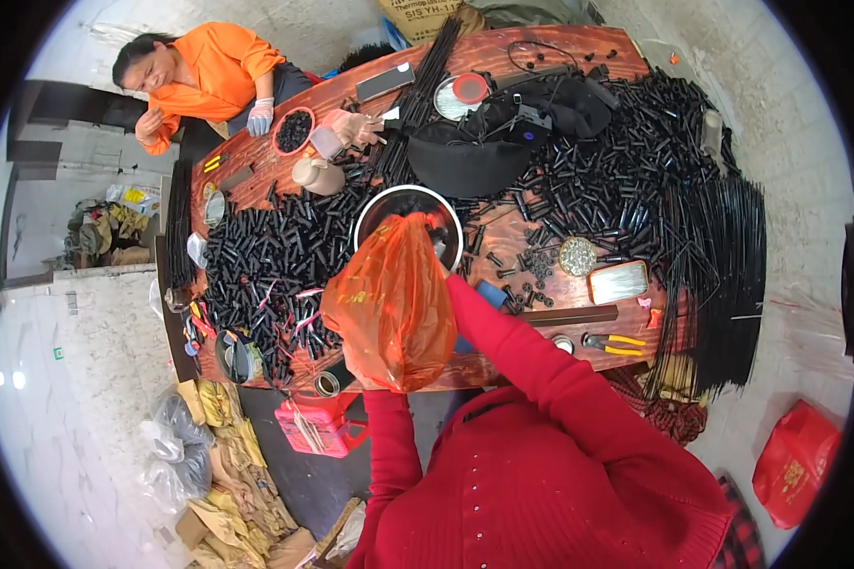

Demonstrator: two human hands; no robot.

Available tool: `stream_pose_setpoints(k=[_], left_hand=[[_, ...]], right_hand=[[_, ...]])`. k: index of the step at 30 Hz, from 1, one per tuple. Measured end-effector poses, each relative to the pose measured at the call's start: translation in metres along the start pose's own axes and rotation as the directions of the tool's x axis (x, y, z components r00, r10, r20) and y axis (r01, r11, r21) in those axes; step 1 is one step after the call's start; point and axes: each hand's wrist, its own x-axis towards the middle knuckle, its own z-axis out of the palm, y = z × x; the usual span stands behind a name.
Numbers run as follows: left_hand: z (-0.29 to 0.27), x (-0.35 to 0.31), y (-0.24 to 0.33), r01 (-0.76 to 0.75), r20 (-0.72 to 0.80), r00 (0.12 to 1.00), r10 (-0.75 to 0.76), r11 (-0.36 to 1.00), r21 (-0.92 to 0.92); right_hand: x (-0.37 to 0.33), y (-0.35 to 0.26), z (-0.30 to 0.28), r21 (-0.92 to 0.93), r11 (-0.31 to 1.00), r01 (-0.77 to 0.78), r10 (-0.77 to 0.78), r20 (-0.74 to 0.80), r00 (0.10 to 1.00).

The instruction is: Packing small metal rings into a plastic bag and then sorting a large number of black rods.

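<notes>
A thin orange plastic bag (394, 308) hangs tilted over the near rim of a round metal bowl (457, 226) in the middle of the table. Its gathered end lies inside the bowl, over dark contents I cannot make out. My left hand (357, 373) grips the bag's lower left side from beneath, with most fingers hidden by the plastic. At the bowl's near right rim, my right hand (443, 269) is closed on the bag's upper part, largely covered by it. Heaps of short black tube-like parts (280, 251) lie around the bowl.
Long thin black rods (721, 275) overhang the right end. Yellow-handled pliers (615, 343), a silver tin (619, 283) and a dark bar (574, 316) lie near right. Behind the bowl sits a black bag (470, 166). A person in orange (213, 71) sits at far left.
</notes>
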Motion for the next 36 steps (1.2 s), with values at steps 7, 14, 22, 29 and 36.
stream_pose_setpoints(k=[7,14,22,29,36], left_hand=[[-0.006,-0.013,0.004,-0.116,0.041,0.993,0.11,0.861,0.496],[-0.024,-0.017,0.002,-0.073,0.065,0.997,0.049,0.886,0.458],[-0.036,-0.007,0.004,-0.024,0.085,0.996,-0.012,0.913,0.407],[-0.046,-0.014,-0.007,0.0,0.113,0.993,-0.042,0.937,0.348],[-0.098,0.005,-0.025,0.291,0.254,0.928,-0.273,0.956,-0.036]], right_hand=[[-0.005,0.011,0.002,0.082,0.996,-0.02,0.017,0.041,0.999],[-0.001,0.016,0.009,0.145,0.988,-0.058,0.044,0.095,0.995],[0.032,0.021,0.041,0.205,0.972,-0.115,0.082,0.16,0.984],[0.028,0.015,0.038,0.239,0.956,-0.17,0.112,0.237,0.965],[0.034,0.01,0.049,0.254,0.94,-0.228,0.14,0.322,0.936]])
